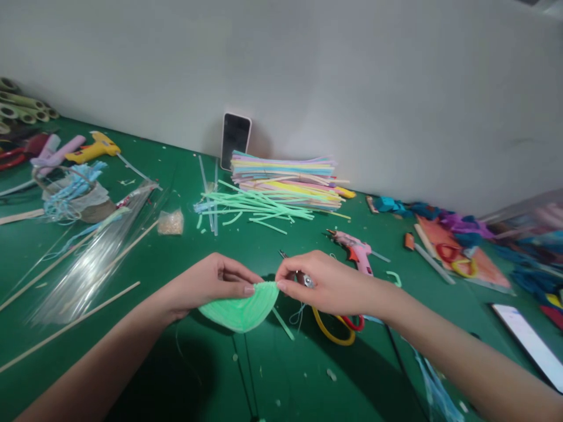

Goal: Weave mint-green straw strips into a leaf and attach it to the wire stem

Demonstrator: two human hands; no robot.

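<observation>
A: Layout, biggest first?
B: Green worktop (272, 390), then a banded-looking bundle of long pastel strips (284, 167), with a loose pile of light-green strips (264, 204) in front.
A: Hands?
B: Left hand (220, 284) pinches the top edge of a light-green, half-round, ribbed piece (244, 310), thumb on the near side. Right hand (323, 284) pinches its right corner. Piece is held up over the worktop, between the hands.
A: How far along?
B: Half-round body is formed, top edge looks small and bumpy. Loose green strips lie unattached, so material is left over. Can't tell if that edge is closed off.
A: Nearby?
B: Scissors with yellow and red handles (336, 341) by the right hand, pink glue gun (361, 253) beyond, one short green strip (284, 325) just beside the piece.
A: Brands, labels?
B: None readable. Lit phone screen (528, 340) at right, too blurred.
</observation>
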